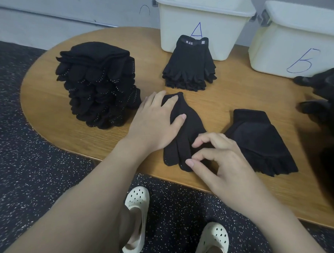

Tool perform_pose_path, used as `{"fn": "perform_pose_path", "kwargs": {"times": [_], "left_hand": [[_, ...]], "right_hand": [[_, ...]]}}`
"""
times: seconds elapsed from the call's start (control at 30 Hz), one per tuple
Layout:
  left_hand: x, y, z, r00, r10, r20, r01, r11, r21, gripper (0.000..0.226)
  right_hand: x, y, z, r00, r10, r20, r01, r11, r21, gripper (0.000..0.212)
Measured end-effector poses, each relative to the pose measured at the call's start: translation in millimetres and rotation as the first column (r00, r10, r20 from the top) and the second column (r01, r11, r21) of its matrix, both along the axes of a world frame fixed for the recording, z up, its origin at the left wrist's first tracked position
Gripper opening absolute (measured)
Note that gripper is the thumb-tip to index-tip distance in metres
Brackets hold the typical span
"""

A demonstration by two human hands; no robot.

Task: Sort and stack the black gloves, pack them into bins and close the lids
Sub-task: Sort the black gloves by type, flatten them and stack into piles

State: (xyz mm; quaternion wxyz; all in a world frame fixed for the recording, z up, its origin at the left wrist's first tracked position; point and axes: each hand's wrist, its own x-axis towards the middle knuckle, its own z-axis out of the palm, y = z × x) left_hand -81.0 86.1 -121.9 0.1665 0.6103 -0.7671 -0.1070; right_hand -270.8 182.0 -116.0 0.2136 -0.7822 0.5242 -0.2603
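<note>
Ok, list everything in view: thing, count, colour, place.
dotted glove stack: one tall pile, black with white dots, table's left.
fingerless glove stack: one, black, before bin A.
flat glove: one, black, front centre under the hands.
fleece glove pile: one, black, right of the flat glove.
unsorted gloves: heap, black, right edge, count unclear.
bin A: one, white, open, back centre.
bin B: one, white, back right.
table: one, wooden.
clogs: two, white, on speckled floor.
left hand: presses the cuff end.
right hand: pinches the fingers.
</note>
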Motion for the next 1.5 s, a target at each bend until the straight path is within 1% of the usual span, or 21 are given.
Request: {"fn": "perform_pose_path", "kwargs": {"times": [0.17,0.33,0.57,0.63,0.7,0.8,0.93,1.0,1.07,1.13,1.2,1.27,1.3,1.37,1.43,1.5], "left_hand": [[0.4,0.3,0.9,1.000,0.000,0.000,0.000,1.000,0.016,0.063],[1.6,-0.6,0.7,1.000,-0.004,-0.006,0.004,1.000,0.024,0.063],[0.4,-1.1,1.8,1.000,0.005,0.015,-0.006,0.998,0.061,0.066],[-0.3,-0.6,2.1,0.999,-0.004,0.048,0.001,0.997,0.071,0.072],[-0.9,0.6,1.2,0.992,-0.017,0.123,0.010,0.998,0.058,0.081],[-0.7,2.4,0.7,0.974,-0.015,0.226,0.009,1.000,0.025,0.092],[2.0,0.0,3.1,0.962,-0.051,0.269,0.040,0.998,0.050,0.094],[2.1,-1.1,3.9,0.957,-0.072,0.282,0.052,0.996,0.077,0.097],[2.3,-1.8,3.3,0.954,-0.084,0.286,0.067,0.995,0.071,0.098],[2.9,-1.4,2.8,0.953,-0.100,0.285,0.102,0.995,0.006,0.096],[2.9,0.0,2.2,0.953,-0.144,0.269,0.167,0.984,-0.065,0.085],[3.0,2.3,2.3,0.953,-0.217,0.212,0.230,0.972,-0.043,0.073],[3.3,3.4,2.2,0.953,-0.242,0.181,0.248,0.969,-0.011,0.071],[4.5,4.6,1.0,0.952,-0.266,0.153,0.264,0.964,0.031,0.077],[5.0,5.3,-0.8,0.948,-0.271,0.168,0.266,0.963,0.048,0.092],[4.3,5.9,-1.0,0.942,-0.269,0.200,0.262,0.963,0.063,0.107]], "right_hand": [[-4.6,1.6,-2.0,0.997,0.077,-0.005,-0.077,0.996,-0.034,0.029],[-5.4,3.4,-3.9,0.995,0.089,-0.047,-0.092,0.994,-0.055,0.027],[-13.6,7.5,1.8,0.999,0.037,0.015,-0.037,0.999,0.025,0.026],[-13.9,10.2,2.5,1.000,0.008,0.025,-0.008,1.000,0.025,0.023],[-12.7,13.5,3.3,0.999,-0.015,0.041,0.014,1.000,0.015,0.020],[-13.9,20.3,2.9,1.000,0.014,-0.019,-0.015,0.999,-0.047,0.019],[-23.3,27.1,5.0,0.993,0.069,-0.097,-0.078,0.993,-0.086,0.029],[-27.0,28.5,4.7,0.994,0.072,-0.087,-0.080,0.993,-0.091,0.029],[-29.1,28.3,4.0,0.997,0.066,-0.037,-0.069,0.993,-0.091,0.026],[-31.3,26.3,3.8,0.999,0.052,-0.008,-0.052,0.992,-0.119,0.022],[-34.1,21.9,3.9,1.000,0.015,-0.018,-0.018,0.983,-0.181,0.016],[-36.6,16.4,2.9,0.998,-0.026,-0.051,0.014,0.976,-0.216,0.010],[-37.1,13.8,2.2,0.996,-0.038,-0.079,0.020,0.976,-0.218,0.010],[-36.8,10.2,0.2,0.991,-0.046,-0.128,0.018,0.977,-0.213,0.015],[-35.4,8.5,-1.0,0.989,-0.047,-0.142,0.016,0.978,-0.208,0.016],[-33.9,7.0,-1.7,0.989,-0.047,-0.141,0.015,0.974,-0.225,0.012]]}}
